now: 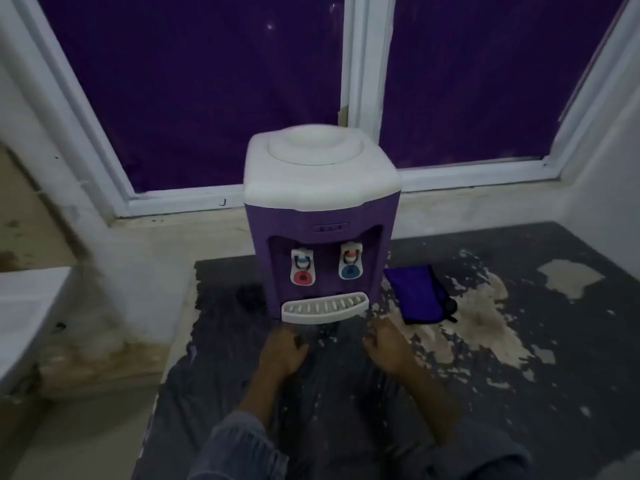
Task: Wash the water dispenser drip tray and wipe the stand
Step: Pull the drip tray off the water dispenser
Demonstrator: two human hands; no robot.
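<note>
The drip tray [323, 308] sits at the foot of the dispenser [322, 216]. My left hand [282, 351] and right hand [388, 344] hover just before it, loosely bent, holding nothing. I should take both ends and pull it out level.

Dim home room, white-framed window [360, 98], stained wall [114, 271], tabletop water dispenser [320, 216] on peeling dark surface [519, 375]

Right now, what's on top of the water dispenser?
No bottle. The water dispenser carries only its white top cover, with a round raised disc in the middle. Whatever inlet sits beneath that disc is covered, so it cannot be seen.
</note>
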